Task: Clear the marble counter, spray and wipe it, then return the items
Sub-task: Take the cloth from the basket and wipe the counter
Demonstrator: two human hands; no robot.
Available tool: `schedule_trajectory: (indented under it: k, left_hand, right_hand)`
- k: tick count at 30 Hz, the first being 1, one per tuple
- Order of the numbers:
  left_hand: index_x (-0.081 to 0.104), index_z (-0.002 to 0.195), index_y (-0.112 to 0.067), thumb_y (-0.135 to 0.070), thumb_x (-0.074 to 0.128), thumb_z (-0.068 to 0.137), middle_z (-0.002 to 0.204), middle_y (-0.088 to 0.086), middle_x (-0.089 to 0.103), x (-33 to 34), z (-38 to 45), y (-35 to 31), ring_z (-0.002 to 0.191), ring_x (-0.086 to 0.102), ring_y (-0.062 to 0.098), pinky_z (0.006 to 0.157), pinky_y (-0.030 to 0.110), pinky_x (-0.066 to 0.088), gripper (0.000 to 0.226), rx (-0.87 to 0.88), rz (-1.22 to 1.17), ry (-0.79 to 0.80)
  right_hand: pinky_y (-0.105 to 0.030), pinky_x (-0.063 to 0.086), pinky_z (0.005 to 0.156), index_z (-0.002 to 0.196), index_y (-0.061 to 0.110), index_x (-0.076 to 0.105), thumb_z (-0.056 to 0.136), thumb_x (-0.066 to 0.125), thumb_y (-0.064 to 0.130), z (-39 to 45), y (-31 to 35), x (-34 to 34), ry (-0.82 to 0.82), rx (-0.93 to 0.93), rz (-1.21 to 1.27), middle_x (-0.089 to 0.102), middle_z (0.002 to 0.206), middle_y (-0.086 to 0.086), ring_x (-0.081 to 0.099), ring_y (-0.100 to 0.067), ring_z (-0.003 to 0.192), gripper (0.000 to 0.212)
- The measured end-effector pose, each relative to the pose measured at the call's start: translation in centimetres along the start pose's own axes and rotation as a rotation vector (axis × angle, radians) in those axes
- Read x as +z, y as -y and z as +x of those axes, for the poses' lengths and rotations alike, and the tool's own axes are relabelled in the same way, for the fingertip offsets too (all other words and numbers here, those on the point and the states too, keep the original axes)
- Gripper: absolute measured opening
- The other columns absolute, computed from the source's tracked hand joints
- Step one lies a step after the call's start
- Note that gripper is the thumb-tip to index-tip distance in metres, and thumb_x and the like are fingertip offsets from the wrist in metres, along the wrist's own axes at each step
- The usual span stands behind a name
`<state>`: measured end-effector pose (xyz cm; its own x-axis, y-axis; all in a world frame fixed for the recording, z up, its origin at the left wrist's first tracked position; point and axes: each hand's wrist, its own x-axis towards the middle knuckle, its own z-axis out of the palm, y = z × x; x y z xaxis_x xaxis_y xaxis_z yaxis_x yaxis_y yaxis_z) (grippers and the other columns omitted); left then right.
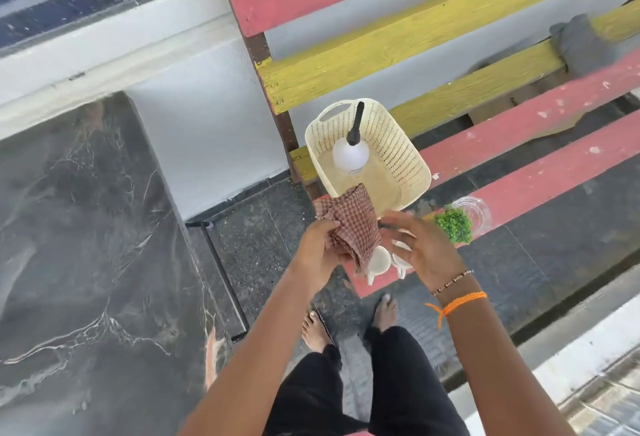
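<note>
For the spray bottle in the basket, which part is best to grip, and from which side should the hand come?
Grip the black nozzle neck of the spray bottle, coming from above. The bottle stands upright in the basket, whose walls surround its round white body, so only the top is free. The right hand is open and nearer; the left hand holds the cloth.

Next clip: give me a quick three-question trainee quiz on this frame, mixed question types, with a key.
1. True or false: the spray bottle stands inside the cream basket.
2. Which hand grips the checkered cloth? A) left hand B) right hand C) neither
3. Fill in: the small green plant sits on a ____ bench slat.

Key: 1 true; 2 A; 3 red
</note>
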<state>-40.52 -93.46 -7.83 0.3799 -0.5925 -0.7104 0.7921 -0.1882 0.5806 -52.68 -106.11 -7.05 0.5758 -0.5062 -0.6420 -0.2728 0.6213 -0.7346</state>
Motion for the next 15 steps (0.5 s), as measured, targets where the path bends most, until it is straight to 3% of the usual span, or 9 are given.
schedule_trajectory:
  k: [2,4,8,10,12,15]
  left_hand:
    - [0.058,0.1,-0.008,-0.016,0.037,0.092,0.094,0.012,0.065,0.6,2.2,-0.6,0.086,0.061,0.026,0.082,0.044,0.048,0.024,-0.062,-0.119,-0.04]
    - [0.059,0.106,-0.006,-0.019,0.038,0.091,0.106,0.016,0.063,1.3,3.9,-1.2,0.1,0.058,0.031,0.095,0.05,0.043,0.029,-0.122,-0.186,-0.08]
    - [0.06,0.104,-0.006,-0.024,0.039,0.095,0.101,0.014,0.066,3.8,7.3,-1.9,0.096,0.061,0.03,0.09,0.046,0.048,0.028,-0.208,-0.172,-0.191]
    - [0.06,0.095,-0.009,-0.026,0.041,0.096,0.095,0.012,0.064,5.1,9.2,-2.8,0.089,0.061,0.027,0.088,0.042,0.048,0.025,-0.225,-0.135,-0.234]
    - [0.059,0.092,-0.01,-0.026,0.042,0.097,0.086,0.009,0.064,6.4,11.2,-3.3,0.08,0.061,0.023,0.078,0.037,0.05,0.024,-0.268,-0.103,-0.275]
    - [0.049,0.123,-0.007,-0.017,0.047,0.095,0.106,0.012,0.064,6.9,13.4,-3.9,0.098,0.061,0.026,0.087,0.04,0.049,0.03,-0.234,0.008,-0.302]
  right_hand:
    - [-0.011,0.049,0.066,0.118,-0.001,0.057,0.094,0.047,0.008,3.2,1.0,-1.0,-0.158,-0.067,-0.159,0.062,0.098,-0.002,0.056,-0.006,0.082,0.028]
    - [-0.007,0.044,0.067,0.124,-0.001,0.052,0.093,0.048,0.004,5.9,2.0,-1.3,-0.156,-0.094,-0.242,0.054,0.109,-0.004,0.053,-0.006,0.087,0.031]
    - [-0.022,0.051,0.065,0.106,0.004,0.062,0.091,0.054,0.011,10.6,4.3,-2.5,0.013,0.09,-0.297,0.065,0.09,-0.001,0.06,-0.015,0.082,0.018]
    - [-0.036,0.051,0.08,0.107,0.003,0.061,0.088,0.056,0.005,12.9,5.1,-3.4,-0.006,0.1,-0.41,0.066,0.097,-0.011,0.061,-0.024,0.087,0.02]
    - [-0.04,0.049,0.085,0.112,0.004,0.059,0.085,0.055,0.0,15.3,5.9,-4.2,0.015,0.118,-0.547,0.063,0.104,-0.014,0.06,-0.025,0.09,0.028]
    - [-0.034,0.05,0.079,0.118,0.008,0.054,0.086,0.056,0.001,17.5,6.3,-4.2,0.036,0.076,-0.635,0.063,0.101,-0.009,0.06,-0.02,0.085,0.033]
